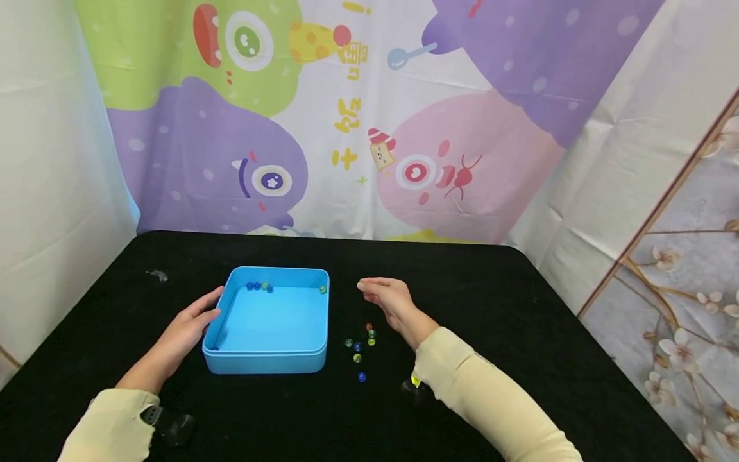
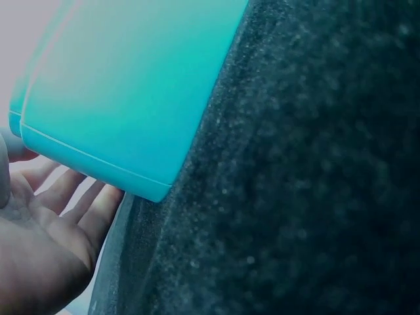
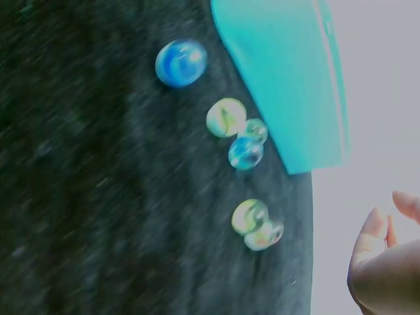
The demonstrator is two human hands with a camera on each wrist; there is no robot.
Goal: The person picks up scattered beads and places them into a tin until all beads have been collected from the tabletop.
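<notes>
A white cloth (image 1: 52, 141) hangs at far left. The left hand (image 1: 183, 333), its fingers extended loosely with the thumb spread apart, touches the left side of a light-blue open box (image 1: 265, 363) standing on the black surface (image 1: 265, 417). Inside, three blue marbles (image 1: 250, 286) and a yellow-green one gather near the back wall; another yellow-green marble (image 1: 322, 290) sits by the right wall. Just right of the box, seven loose glass marbles (image 1: 362, 377) lie scattered. Beyond them the right hand (image 1: 395, 305) hovers, fingers narrow; whether they hold a marble, I cannot tell. A flower-patterned panel (image 1: 681, 353) stands at far right
</notes>
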